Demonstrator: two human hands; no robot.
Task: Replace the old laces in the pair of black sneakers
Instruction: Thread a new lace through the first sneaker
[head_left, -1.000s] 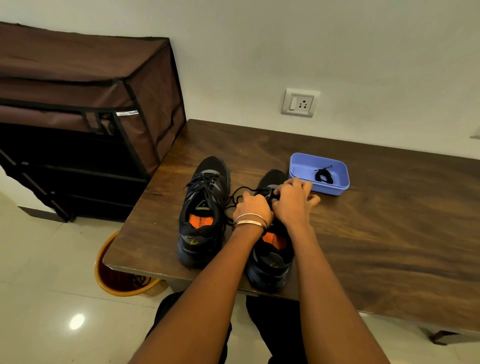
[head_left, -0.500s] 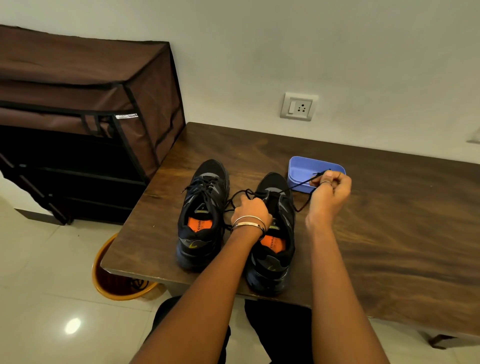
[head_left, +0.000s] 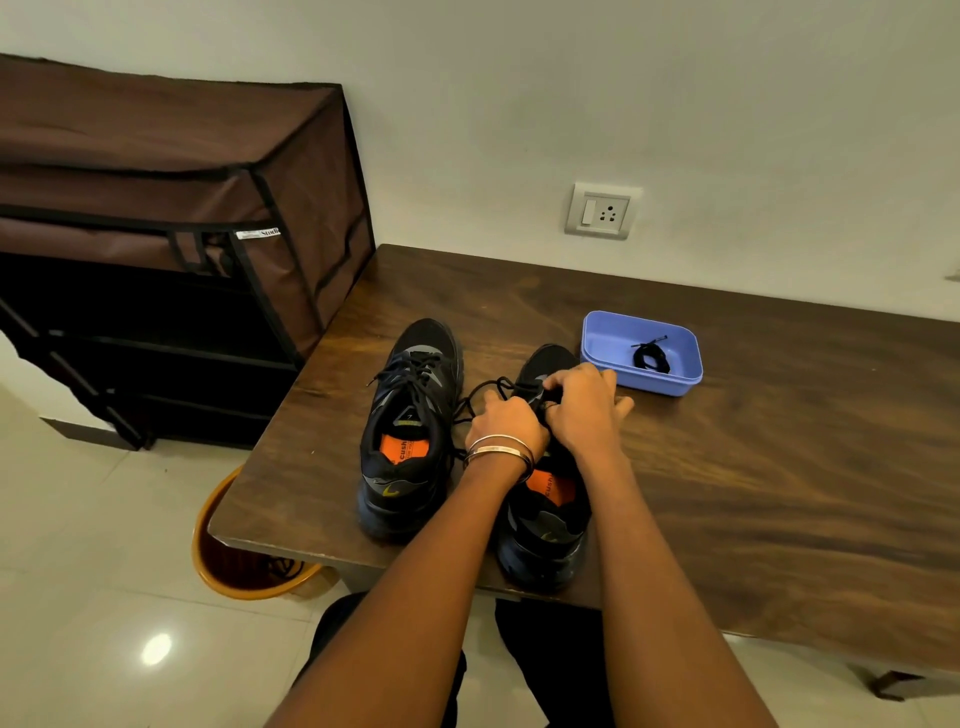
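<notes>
Wooden table (head_left: 753, 493) | both hands on right sneaker (head_left: 545, 525) | left hand (head_left: 506, 418), right hand (head_left: 584, 408) apparently pinching its lace (head_left: 488, 387) | left sneaker (head_left: 410, 431) laced

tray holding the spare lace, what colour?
Light blue, almost periwinkle. The tray sits on the table beside the right sneaker; head view shows it clearly.

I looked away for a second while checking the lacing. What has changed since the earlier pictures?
The right hand, which half a second ago had pulled a lace end out toward the blue tray, has come back to the right sneaker and grips the lace at its eyelets beside the left hand. The left hand, left sneaker and tray stayed put.
</notes>
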